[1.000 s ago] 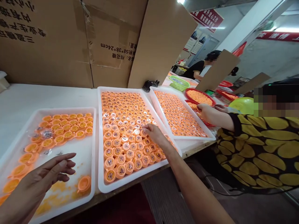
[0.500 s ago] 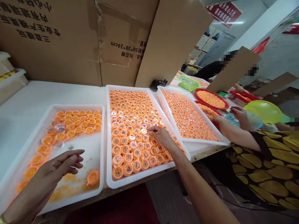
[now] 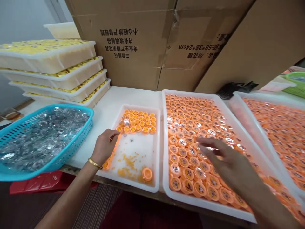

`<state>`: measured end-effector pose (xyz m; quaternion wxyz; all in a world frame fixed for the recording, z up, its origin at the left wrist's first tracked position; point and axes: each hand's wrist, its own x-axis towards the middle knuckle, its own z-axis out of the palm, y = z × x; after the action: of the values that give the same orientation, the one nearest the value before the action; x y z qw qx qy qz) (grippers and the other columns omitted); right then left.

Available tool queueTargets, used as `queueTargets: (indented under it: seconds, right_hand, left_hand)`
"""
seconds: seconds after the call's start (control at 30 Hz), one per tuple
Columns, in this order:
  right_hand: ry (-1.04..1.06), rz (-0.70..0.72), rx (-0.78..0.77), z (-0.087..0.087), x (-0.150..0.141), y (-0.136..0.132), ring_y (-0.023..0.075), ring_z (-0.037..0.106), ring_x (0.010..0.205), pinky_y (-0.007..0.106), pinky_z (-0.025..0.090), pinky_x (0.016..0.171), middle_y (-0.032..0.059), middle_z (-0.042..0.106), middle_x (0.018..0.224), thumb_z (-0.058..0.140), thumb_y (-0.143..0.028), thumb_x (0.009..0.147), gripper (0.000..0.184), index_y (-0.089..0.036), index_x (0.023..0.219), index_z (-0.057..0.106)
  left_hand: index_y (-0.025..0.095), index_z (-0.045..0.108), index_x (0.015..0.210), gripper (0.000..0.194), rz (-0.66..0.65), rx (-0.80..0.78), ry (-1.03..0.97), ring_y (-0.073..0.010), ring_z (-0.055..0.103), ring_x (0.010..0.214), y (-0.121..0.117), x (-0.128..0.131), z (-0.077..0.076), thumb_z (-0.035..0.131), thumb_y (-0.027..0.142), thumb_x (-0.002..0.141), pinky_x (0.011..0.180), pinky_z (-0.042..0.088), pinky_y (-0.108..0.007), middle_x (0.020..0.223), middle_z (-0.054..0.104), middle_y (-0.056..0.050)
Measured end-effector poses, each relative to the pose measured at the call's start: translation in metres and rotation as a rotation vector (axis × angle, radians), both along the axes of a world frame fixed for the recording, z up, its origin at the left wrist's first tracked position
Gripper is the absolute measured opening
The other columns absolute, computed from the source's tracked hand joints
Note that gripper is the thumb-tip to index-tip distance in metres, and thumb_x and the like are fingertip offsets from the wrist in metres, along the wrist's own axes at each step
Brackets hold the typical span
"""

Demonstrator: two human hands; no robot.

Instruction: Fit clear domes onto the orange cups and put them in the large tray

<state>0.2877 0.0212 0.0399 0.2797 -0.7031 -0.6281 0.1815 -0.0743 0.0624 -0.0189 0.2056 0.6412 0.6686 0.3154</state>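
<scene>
My left hand (image 3: 106,145), a gold-coloured bangle at the wrist, is over the left side of a white tray (image 3: 157,152). Its fingers are pinched by the small orange cups there; what they hold, if anything, is hidden. Orange cups (image 3: 138,128) with yellow contents fill the far end of that tray, and a single orange cup (image 3: 147,174) sits in its near right corner. My right hand (image 3: 222,159), thumb and fingers apart, hovers over a larger white tray (image 3: 166,159) packed with orange cups (image 3: 188,173) under shiny clear covers with printed pictures.
To the left, a blue basket (image 3: 89,119) holds a heap of clear shiny plastic pieces. Stacked white trays (image 3: 78,68) with yellow items stand behind it. Cardboard (image 3: 143,70) walls off the back. Another tray of orange cups (image 3: 269,121) is at right, near a black object (image 3: 235,89).
The view has swung left, bringing in the blue basket and stacked trays. My left hand has gone from loosely spread to pinched at the cups; my right thumb and fingers have parted.
</scene>
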Motion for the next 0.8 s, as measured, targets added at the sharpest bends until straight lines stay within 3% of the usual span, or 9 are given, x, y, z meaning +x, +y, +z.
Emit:
queueTargets:
  seconds: [0.07,0.13,0.27,0.4,0.53,0.67,0.8]
  right_hand:
    - [0.050,0.221,-0.020,0.002,-0.046,0.001,0.0235,0.064,0.083,0.037,0.051,0.069,0.0067,0.068,0.105,0.048,-0.046,0.084,0.029,-0.028,0.100,0.064]
    - [0.050,0.392,-0.063,-0.004,-0.088,0.007,0.0217,0.063,0.091,0.036,0.050,0.077,0.0059,0.067,0.108,0.046,-0.036,0.087,0.025,-0.025,0.103,0.062]
    - [-0.132,0.498,-0.153,-0.023,-0.138,0.028,0.0218,0.062,0.100,0.034,0.047,0.084,0.0090,0.064,0.113,0.048,-0.021,0.088,0.025,-0.018,0.110,0.060]
    - [-0.411,0.447,-0.164,-0.030,-0.146,0.053,0.0228,0.062,0.099,0.033,0.045,0.081,0.0113,0.064,0.110,0.051,-0.018,0.088,0.024,-0.015,0.110,0.061]
    - [-0.517,0.427,-0.125,-0.034,-0.140,0.075,0.0236,0.060,0.100,0.033,0.044,0.082,0.0121,0.063,0.109,0.052,-0.021,0.088,0.025,-0.014,0.111,0.060]
    - [-0.597,0.447,-0.086,-0.046,-0.144,0.095,0.0268,0.053,0.108,0.036,0.041,0.086,0.0123,0.061,0.111,0.058,-0.022,0.084,0.032,-0.016,0.115,0.057]
    - [-0.661,0.460,-0.056,-0.060,-0.154,0.110,0.0284,0.049,0.108,0.038,0.039,0.086,0.0144,0.058,0.113,0.057,-0.019,0.083,0.028,-0.014,0.110,0.059]
  left_hand:
    - [0.018,0.066,0.092,0.025,-0.103,0.010,0.245,-0.0193,0.062,0.083,0.004,0.000,-0.003,0.043,0.022,0.085,0.076,0.048,-0.032,0.094,0.065,-0.008]
    - [0.017,0.067,0.090,0.023,-0.195,-0.018,0.363,-0.0207,0.061,0.086,0.008,0.007,-0.007,0.045,0.018,0.084,0.078,0.047,-0.034,0.094,0.065,-0.009]
    - [0.019,0.067,0.083,0.015,-0.321,-0.076,0.421,-0.0235,0.058,0.093,0.015,0.031,-0.017,0.054,0.014,0.078,0.081,0.045,-0.035,0.092,0.063,-0.009]
    - [0.017,0.065,0.075,0.012,-0.357,-0.126,0.414,-0.0259,0.057,0.095,0.023,0.045,-0.029,0.055,0.009,0.075,0.081,0.045,-0.037,0.090,0.062,-0.011]
    - [0.016,0.060,0.063,0.017,-0.363,-0.146,0.292,-0.0273,0.058,0.090,0.027,0.046,-0.035,0.051,0.008,0.075,0.080,0.044,-0.040,0.082,0.061,-0.012]
    - [0.018,0.057,0.059,0.014,-0.347,-0.160,0.080,-0.0232,0.058,0.080,0.023,0.041,-0.031,0.054,0.013,0.072,0.075,0.044,-0.037,0.074,0.058,-0.007]
    - [0.018,0.058,0.069,0.013,-0.321,-0.207,-0.192,-0.0189,0.060,0.075,0.010,0.033,-0.022,0.054,0.027,0.077,0.069,0.047,-0.033,0.077,0.064,-0.005]
